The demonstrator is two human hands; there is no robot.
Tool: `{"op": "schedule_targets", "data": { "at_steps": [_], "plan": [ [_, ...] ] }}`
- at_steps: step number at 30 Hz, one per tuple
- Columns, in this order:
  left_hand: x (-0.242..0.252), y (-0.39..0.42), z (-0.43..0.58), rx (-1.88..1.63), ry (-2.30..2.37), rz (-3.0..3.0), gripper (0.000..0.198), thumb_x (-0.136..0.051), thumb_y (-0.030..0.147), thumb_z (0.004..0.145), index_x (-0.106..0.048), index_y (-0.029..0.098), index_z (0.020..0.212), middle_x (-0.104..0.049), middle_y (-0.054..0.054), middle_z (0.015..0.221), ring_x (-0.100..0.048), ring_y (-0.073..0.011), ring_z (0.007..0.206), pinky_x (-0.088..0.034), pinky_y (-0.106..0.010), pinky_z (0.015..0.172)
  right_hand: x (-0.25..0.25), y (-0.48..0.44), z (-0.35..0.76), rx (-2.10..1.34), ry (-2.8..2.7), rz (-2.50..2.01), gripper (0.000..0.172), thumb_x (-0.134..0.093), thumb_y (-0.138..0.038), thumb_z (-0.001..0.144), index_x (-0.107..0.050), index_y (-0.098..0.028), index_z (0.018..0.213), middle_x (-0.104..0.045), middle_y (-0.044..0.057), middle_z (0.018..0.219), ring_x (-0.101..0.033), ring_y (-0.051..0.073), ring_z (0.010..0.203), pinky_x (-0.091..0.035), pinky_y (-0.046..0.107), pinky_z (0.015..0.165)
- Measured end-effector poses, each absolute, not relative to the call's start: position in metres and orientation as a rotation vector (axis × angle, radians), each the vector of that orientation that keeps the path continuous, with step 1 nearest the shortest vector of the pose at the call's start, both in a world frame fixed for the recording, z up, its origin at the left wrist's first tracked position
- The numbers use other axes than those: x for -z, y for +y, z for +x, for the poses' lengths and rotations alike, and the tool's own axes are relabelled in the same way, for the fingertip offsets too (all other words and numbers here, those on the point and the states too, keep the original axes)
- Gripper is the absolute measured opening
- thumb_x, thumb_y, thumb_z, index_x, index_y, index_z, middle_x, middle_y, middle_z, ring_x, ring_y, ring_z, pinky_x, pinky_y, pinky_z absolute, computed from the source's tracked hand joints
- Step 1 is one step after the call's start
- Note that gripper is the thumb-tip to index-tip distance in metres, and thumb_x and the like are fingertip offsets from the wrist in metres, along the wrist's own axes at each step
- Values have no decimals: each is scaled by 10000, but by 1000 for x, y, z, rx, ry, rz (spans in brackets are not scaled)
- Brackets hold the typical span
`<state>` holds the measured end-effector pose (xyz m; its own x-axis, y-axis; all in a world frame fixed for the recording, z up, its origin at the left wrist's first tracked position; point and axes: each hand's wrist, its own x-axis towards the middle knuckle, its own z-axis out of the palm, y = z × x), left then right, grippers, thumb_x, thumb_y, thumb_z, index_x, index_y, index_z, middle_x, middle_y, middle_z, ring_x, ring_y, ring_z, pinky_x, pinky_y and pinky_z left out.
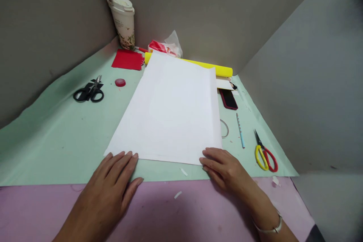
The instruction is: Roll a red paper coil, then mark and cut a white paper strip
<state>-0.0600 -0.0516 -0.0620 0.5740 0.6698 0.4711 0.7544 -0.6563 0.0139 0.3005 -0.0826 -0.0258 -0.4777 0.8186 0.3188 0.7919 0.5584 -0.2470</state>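
A large white sheet of paper (172, 109) lies in front of me, its far edge resting over a yellow roll and a fold line running along its right side. My left hand (113, 181) rests flat at the near left corner, fingertips on the sheet's edge and thumb apart. At the near right corner, my right hand (224, 170) touches the paper with stretched fingers; its thumb is mostly hidden. Two small white paper scraps (183, 172) lie between the hands.
Black-handled scissors (90, 90), a red tape roll (120, 82) and red paper (128, 59) are on the left. A lidded cup (124, 20) and yellow roll (224, 71) stand at the back. Right: phone (228, 99), blue pencil (240, 130), yellow-and-red scissors (265, 155).
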Motion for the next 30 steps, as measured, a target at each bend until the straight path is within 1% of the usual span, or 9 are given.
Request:
{"op": "schedule_targets", "data": {
  "at_steps": [2,4,9,12,17,22,26,30],
  "plan": [
    [64,-52,-60,664,-1197,-2619,463,-464,397,1021,-591,53,1303,-695,-233,1228,-634,-391,1154,-452,-623,1080,26,-82,301,-94,-2406,-1301,282,-597,-147,968,-695,-219,1222,-713,138,1223,-684,260,1133,-608,443,943],
    [65,-52,-60,672,-1203,-2610,477,-464,407,1023,-595,47,1307,-693,-233,1234,-630,-389,1170,-461,-604,1080,26,-82,302,-89,-2410,-1294,284,-593,-142,968,-695,-222,1221,-719,137,1209,-693,259,1106,-615,440,922],
    [64,-53,-60,694,-1243,-2589,485,-465,433,1028,-592,88,1343,-700,-199,1248,-632,-352,1200,-474,-537,1097,27,-81,303,-99,-2411,-1264,300,-571,-142,978,-690,-241,1235,-731,129,1173,-711,255,1047,-626,428,874],
    [61,-55,-60,681,-1236,-2572,474,-473,406,1031,-587,64,1338,-696,-202,1249,-628,-343,1194,-462,-523,1109,29,-82,306,-122,-2416,-1250,312,-572,-120,978,-678,-232,1249,-734,129,1129,-712,243,985,-629,404,822],
    [60,-57,-60,663,-1205,-2560,455,-487,349,1032,-582,10,1320,-689,-216,1232,-607,-351,1187,-468,-514,1088,35,-85,312,-99,-2467,-1223,390,-565,-81,964,-628,-226,1321,-723,135,1127,-692,249,988,-622,407,815],
    [63,-57,-60,665,-1238,-2568,441,-492,355,1031,-582,44,1330,-688,-194,1246,-599,-337,1201,-468,-497,1095,36,-86,316,-51,-2552,-1215,486,-490,-21,930,-624,-230,1347,-719,138,1132,-694,260,991,-623,419,811],
    [62,-58,-61,683,-1260,-2571,436,-484,369,1034,-582,72,1338,-693,-181,1248,-606,-321,1207,-472,-478,1099,36,-85,316,-42,-2554,-1207,457,-487,-11,925,-653,-210,1302,-718,149,1129,-689,263,983,-619,408,790],
    [59,-58,-61,692,-1274,-2574,428,-481,360,1034,-588,63,1324,-683,-204,1240,-617,-321,1196,-510,-478,1061,37,-85,316,-49,-2544,-1195,433,-503,-22,937,-658,-211,1295,-719,146,1119,-687,257,981,-613,395,783]
  ]
}}
